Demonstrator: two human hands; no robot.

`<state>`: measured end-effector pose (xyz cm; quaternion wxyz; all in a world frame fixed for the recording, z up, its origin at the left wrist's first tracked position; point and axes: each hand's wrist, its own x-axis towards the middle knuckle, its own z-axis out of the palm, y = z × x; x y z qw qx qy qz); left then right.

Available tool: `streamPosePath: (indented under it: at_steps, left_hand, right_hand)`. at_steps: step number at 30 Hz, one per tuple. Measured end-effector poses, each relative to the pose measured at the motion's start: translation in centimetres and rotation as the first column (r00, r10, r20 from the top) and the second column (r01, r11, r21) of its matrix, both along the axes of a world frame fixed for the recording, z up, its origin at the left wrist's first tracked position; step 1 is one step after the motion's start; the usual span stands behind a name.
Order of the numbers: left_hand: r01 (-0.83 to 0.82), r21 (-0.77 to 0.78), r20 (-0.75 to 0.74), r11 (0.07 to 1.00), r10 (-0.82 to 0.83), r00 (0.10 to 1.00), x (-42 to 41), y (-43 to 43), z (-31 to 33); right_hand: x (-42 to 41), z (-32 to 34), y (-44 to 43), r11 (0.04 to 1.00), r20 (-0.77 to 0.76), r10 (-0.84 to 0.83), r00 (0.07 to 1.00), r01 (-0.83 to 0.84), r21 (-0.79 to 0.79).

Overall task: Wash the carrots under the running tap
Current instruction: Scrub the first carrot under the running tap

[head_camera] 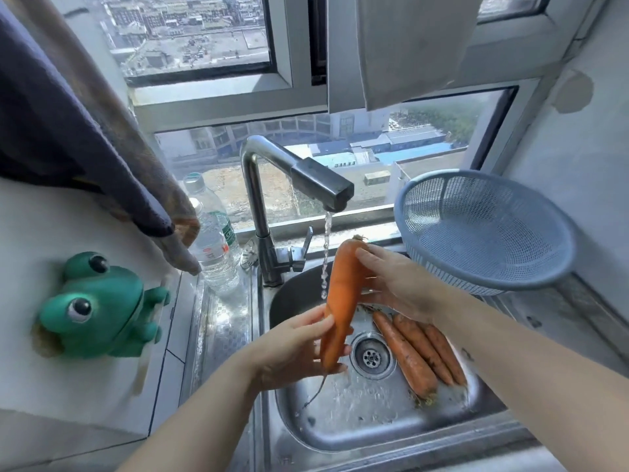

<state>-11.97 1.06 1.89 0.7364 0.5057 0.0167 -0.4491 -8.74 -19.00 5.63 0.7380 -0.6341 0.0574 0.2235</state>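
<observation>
Sink (pixel 340 424) holds three muddy carrots (pixel 405 352); held carrot (pixel 342 294) bright orange.

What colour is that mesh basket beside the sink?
The mesh basket is pale blue; the head view shows it.

Green frog figure (pixel 98 308) mounted on the left wall. Clear plastic bottle (pixel 212 240) upright on the worktop (pixel 221 321), below a hanging dark cloth (pixel 68 131). Blue mesh basket (pixel 483 229) tilted, at right. Window (pixel 340 158) behind, grey cloth (pixel 408 46) hanging before it.
</observation>
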Motion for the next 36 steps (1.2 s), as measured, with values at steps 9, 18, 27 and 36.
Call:
streamPosePath:
  at_steps: [9,18,27,36]
  left_hand:
    - [-0.068,0.069,-0.001,0.995,0.068,0.998,-0.8,0.9,-0.7]
    - [-0.105,0.099,-0.005,0.99,0.106,0.994,-1.5,2.3,-0.5]
    - [-0.04,0.175,0.044,0.984,0.033,0.998,-1.4,2.0,-0.3]
    - [0.006,0.182,0.049,0.983,-0.015,0.999,-1.1,1.3,-0.2]
  right_hand:
    - [0.4,-1.4,1.9,0.962,0.128,0.14,0.982,-0.105,-0.252]
    - [0.9,-1.8,3.4,0.97,0.127,0.148,0.981,-0.119,-0.212]
    - [0.7,-1.7,2.2,0.963,0.145,0.13,0.981,-0.09,-0.253]
    - [0.9,-1.0,0.5,0.975,0.05,0.196,0.979,-0.19,-0.113]
